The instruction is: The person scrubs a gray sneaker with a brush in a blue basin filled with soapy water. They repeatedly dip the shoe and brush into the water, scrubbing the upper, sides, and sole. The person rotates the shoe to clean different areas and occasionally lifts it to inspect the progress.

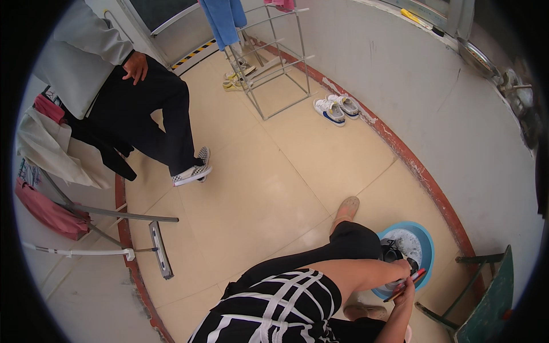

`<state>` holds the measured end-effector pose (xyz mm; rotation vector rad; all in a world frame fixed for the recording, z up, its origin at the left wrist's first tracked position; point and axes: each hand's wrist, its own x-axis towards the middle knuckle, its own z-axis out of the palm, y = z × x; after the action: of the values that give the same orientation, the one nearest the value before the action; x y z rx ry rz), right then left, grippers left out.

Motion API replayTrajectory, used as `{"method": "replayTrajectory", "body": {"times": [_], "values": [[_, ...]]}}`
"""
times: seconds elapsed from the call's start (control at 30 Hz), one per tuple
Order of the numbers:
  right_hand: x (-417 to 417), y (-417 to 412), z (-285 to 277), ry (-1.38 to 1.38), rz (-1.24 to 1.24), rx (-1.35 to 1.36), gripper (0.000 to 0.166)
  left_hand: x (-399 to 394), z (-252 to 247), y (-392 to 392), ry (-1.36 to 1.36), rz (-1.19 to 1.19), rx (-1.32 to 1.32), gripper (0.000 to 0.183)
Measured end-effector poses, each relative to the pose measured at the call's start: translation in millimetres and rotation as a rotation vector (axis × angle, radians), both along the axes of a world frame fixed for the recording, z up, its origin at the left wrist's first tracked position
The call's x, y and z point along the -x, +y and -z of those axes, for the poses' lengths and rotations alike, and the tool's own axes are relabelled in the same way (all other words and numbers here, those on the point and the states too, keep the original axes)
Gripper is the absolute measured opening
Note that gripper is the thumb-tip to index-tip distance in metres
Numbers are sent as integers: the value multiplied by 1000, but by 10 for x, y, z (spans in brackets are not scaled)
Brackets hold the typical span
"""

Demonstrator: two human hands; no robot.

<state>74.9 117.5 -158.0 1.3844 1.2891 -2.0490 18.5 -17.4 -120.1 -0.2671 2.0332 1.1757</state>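
Observation:
A blue plastic basin [430, 253] with foamy water [405, 241] stands on the floor before me. In it lies a black shoe with laces [391, 250]. My left hand [402, 269] reaches over the basin, closed on a dark item [413, 263] that looks like part of a shoe. Close beside it, my right hand [406, 295] grips a narrow tool with a red end [421, 273], probably a scrubbing brush; its lower side is partly hidden by my fingers.
A green stool [491, 296] lies tilted near the wall. White sneakers [334, 109] sit beside a metal rack [281, 79]. Another person [163, 107] in dark trousers is at upper left, near hanging clothes [55, 145] and a floor squeegee [161, 251].

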Motion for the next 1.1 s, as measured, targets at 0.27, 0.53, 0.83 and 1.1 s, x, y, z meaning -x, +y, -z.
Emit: {"method": "replayTrajectory", "body": {"times": [0.27, 0.53, 0.83, 1.1], "values": [[35, -99, -410, 142, -324, -306, 25, 121, 576, 292, 66, 69, -4, 27], [-102, 273, -647, 278, -449, -616, 22, 131, 40, 117, -174, -234, -320, 33], [-3, 529, -807, 353, -290, -668, 25, 115, -106, 67, -328, -441, -768, 32], [44, 544, -771, 409, -237, -575, 23, 173, -230, 106, -372, -497, -825, 36]]}}
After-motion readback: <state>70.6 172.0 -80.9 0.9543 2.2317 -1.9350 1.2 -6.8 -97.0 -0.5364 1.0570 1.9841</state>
